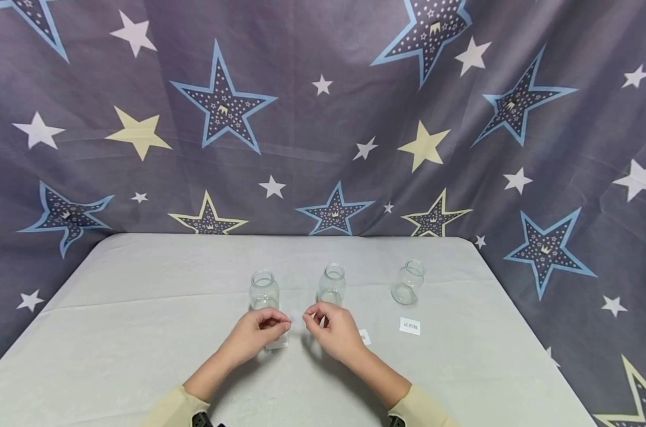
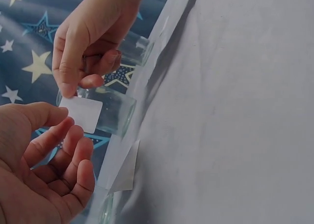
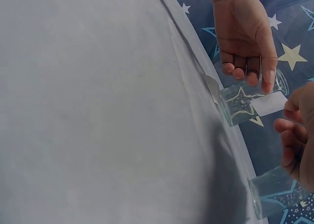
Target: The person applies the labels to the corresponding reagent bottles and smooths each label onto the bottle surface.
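Note:
Between my hands is a small white label (image 2: 83, 113), its blank side showing in both wrist views. My left hand (image 1: 256, 335) pinches one edge with thumb and forefinger; its other fingers are loosely bent. My right hand (image 1: 336, 332) pinches the label near a corner. In the head view the label is hard to make out against the tablecloth. Behind the left hand stands a clear glass jar (image 1: 264, 289), and behind the right hand another glass jar (image 1: 332, 284). The hands partly hide both jars.
A third glass jar (image 1: 408, 281) stands at the right, with a printed label (image 1: 410, 325) in front. Another label (image 1: 364, 337) shows beside the right hand; a pale slip (image 1: 277, 342) lies under the left. A pale cloth covers the table (image 1: 141, 332); a star-patterned curtain (image 1: 296, 118) hangs behind.

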Demonstrator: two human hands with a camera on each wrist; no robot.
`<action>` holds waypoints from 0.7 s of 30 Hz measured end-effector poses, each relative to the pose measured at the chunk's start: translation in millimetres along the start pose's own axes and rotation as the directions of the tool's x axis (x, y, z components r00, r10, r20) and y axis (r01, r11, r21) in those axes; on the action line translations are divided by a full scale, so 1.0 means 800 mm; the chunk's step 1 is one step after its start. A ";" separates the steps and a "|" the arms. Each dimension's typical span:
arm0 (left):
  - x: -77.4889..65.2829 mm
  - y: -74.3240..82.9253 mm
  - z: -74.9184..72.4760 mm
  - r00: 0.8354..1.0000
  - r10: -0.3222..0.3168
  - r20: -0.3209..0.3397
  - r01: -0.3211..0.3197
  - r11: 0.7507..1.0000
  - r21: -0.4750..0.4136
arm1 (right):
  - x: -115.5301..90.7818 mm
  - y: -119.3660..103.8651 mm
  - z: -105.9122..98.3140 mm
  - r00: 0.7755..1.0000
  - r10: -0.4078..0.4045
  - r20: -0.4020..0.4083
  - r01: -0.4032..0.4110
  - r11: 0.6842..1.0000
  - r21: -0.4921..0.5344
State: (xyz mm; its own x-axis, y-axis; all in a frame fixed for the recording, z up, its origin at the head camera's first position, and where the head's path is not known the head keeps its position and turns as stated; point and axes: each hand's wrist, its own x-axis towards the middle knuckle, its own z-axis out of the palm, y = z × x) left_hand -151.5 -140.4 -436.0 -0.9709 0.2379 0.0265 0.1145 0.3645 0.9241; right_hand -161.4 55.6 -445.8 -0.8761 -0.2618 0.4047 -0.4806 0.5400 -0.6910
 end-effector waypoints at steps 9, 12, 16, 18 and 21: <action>0.001 -0.005 0.001 0.999 -0.035 -0.004 0.035 0.999 -0.026 | -0.001 -0.004 0.002 0.995 -0.099 0.016 0.100 0.993 -0.061; 0.003 -0.008 0.002 0.999 -0.044 -0.010 0.044 0.998 -0.042 | -0.001 -0.004 0.002 0.990 -0.131 0.045 0.134 0.989 -0.069; 0.003 -0.008 0.001 0.999 -0.048 -0.011 0.047 0.997 -0.059 | -0.001 -0.005 0.001 0.983 -0.155 0.100 0.163 0.983 -0.080; 0.004 -0.008 0.000 0.999 -0.050 -0.010 0.050 0.997 -0.065 | -0.001 -0.006 0.000 0.980 -0.158 0.121 0.168 0.982 -0.083; 0.005 -0.008 0.000 0.998 -0.064 -0.012 0.063 0.995 -0.076 | 0.000 -0.007 -0.001 0.978 -0.160 0.137 0.173 0.981 -0.088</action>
State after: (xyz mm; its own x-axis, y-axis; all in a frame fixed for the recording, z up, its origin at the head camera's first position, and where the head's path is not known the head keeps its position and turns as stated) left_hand -155.7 -141.6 -441.9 -0.9787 0.2033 -0.0279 0.0372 0.3095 0.9502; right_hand -158.1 53.0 -441.4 -0.7848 -0.4517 0.4244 -0.6196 0.5551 -0.5550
